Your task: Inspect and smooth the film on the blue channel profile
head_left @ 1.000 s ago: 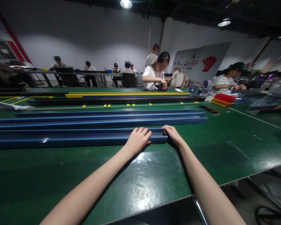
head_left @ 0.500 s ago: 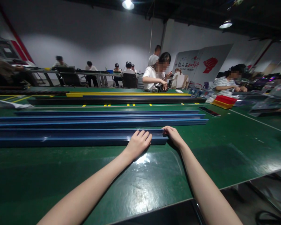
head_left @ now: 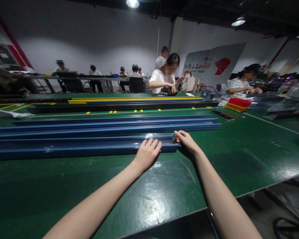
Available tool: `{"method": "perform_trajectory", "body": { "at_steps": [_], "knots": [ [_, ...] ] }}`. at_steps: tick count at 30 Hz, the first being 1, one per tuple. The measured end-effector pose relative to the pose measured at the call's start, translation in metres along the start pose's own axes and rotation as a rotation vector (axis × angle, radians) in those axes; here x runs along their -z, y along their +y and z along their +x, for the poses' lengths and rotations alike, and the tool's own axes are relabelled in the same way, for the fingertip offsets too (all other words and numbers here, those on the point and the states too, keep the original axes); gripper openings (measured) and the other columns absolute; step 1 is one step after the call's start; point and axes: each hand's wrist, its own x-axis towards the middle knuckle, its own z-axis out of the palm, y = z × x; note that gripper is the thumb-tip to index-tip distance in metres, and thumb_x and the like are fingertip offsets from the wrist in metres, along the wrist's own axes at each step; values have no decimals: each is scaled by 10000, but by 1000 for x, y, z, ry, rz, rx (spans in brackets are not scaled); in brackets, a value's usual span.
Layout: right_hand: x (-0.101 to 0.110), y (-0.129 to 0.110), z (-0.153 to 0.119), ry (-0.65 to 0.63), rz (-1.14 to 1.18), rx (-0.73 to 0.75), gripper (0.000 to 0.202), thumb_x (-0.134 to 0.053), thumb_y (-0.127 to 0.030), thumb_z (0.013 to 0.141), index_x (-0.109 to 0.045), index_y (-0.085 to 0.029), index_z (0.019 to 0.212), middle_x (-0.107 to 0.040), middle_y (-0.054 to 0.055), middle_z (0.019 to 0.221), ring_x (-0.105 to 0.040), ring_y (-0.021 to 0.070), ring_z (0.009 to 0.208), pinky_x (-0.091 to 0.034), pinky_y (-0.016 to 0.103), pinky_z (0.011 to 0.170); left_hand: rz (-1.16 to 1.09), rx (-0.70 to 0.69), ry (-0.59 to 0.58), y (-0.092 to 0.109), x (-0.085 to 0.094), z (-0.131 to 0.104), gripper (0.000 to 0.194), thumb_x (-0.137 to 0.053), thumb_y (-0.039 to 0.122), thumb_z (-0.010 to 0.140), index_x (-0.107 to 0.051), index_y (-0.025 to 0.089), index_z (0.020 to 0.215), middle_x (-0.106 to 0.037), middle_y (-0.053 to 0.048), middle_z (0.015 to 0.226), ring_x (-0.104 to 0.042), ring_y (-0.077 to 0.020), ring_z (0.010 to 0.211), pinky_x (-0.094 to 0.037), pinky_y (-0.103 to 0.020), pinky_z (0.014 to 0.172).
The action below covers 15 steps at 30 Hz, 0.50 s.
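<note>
A long blue channel profile [head_left: 89, 151] lies across the green table in front of me, its open side facing up. My left hand [head_left: 149, 152] is closed over its near wall, close to the right end, with fingers curled into the trough. At that right end, my right hand [head_left: 183, 138] pinches the end of a clear plastic strip [head_left: 161, 135], which shows a glossy reflection along the channel's far edge. How far left the strip runs is hard to tell. Just beyond lie several more blue channel profiles [head_left: 114, 128], parallel to the first.
Farther back are a black profile [head_left: 129, 106] and a yellow profile [head_left: 134, 99]. A phone [head_left: 222, 115] lies right of the blue profiles, near stacked red and yellow bins [head_left: 238, 104]. Across the table a person [head_left: 164, 76] works; another person [head_left: 245, 81] sits at right.
My right hand has lifted slightly and shifted a little right, raising the clear strip's end. My left hand stays on the channel. The view has tilted slightly.
</note>
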Motion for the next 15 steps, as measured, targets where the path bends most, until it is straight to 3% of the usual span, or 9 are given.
{"method": "perform_trajectory", "body": {
  "at_steps": [7, 15],
  "knots": [
    [3, -7, -7, -150, -144, 55, 413, -618, -561, 607, -519, -166, 545, -478, -28, 533, -402, 76, 523, -314, 237, 550, -19, 20, 24, 1, 1, 0, 228, -456, 258, 860, -543, 166, 1050, -608, -85, 1032, -540, -210, 925, -405, -325, 721],
    [6, -7, -6, -191, -144, 56, 345, -642, -493, 607, -558, -160, 580, -535, -3, 573, -448, 92, 554, -338, 245, 574, -19, 50, 42, 3, 2, 2, 235, -422, 261, 868, -566, 161, 1023, -619, -92, 984, -546, -210, 888, -394, -326, 708]
  ]
}}
